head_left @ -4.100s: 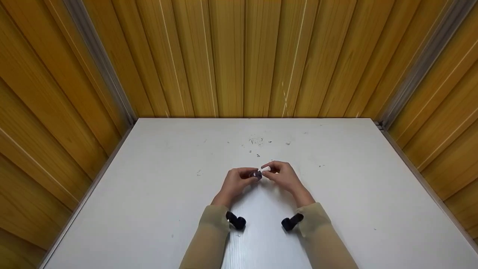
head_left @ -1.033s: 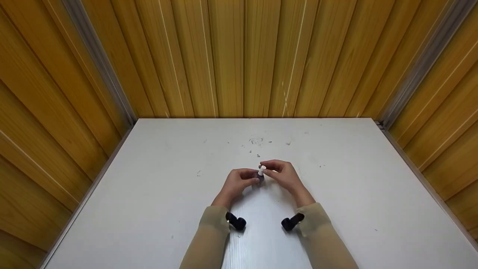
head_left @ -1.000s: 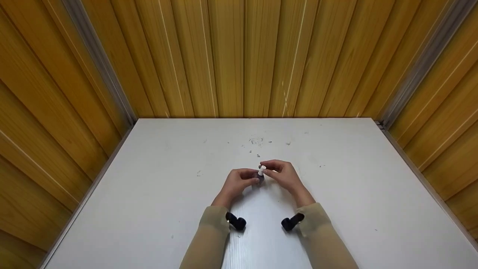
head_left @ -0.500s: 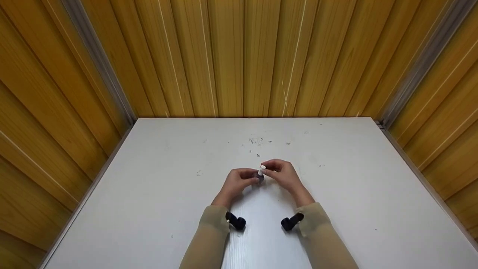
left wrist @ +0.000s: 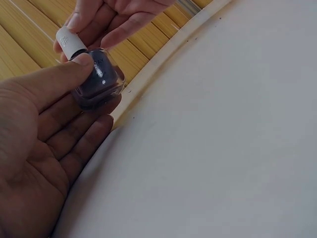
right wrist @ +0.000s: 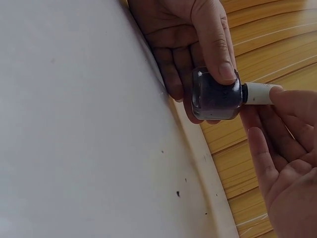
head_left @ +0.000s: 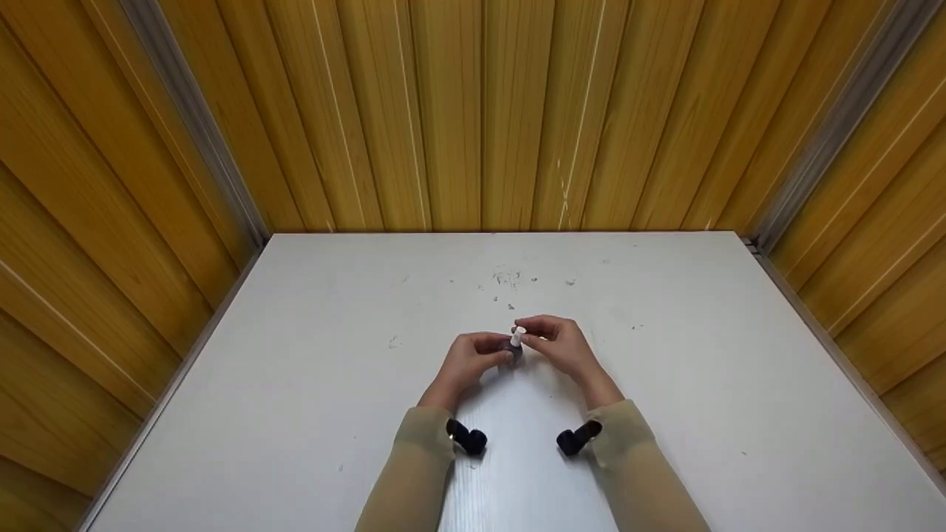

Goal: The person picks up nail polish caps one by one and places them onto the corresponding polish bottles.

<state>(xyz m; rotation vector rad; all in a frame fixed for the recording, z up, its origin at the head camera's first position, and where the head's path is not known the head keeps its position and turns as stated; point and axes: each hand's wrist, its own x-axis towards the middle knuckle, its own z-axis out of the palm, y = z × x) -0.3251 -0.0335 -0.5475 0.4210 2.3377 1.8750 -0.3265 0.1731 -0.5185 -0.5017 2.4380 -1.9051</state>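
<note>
A small glass nail polish bottle (right wrist: 210,101) with dark purple-grey polish is held up over the table in my left hand (head_left: 464,363). The left thumb presses on its face, with fingers behind. Its white cap (right wrist: 258,93) sits at the bottle's neck, where a short black band shows between cap and glass. My right hand (head_left: 565,350) pinches the cap's end between thumb and fingers. In the left wrist view, the bottle (left wrist: 101,77) is tilted, with the white cap (left wrist: 70,42) pointing up and left. Faint lettering marks the glass.
The white table (head_left: 310,399) carries dark smudges and specks (head_left: 507,279) beyond the hands. Yellow wood-plank walls (head_left: 443,118) enclose its back and sides. A black wrist camera (head_left: 467,437) is strapped at the left sleeve, another black camera (head_left: 578,438) at the right.
About four seconds ago the white cap was apart from the bottle in the right hand; now it is at the bottle's neck. Over the last second the right fingers shift slightly around the cap.
</note>
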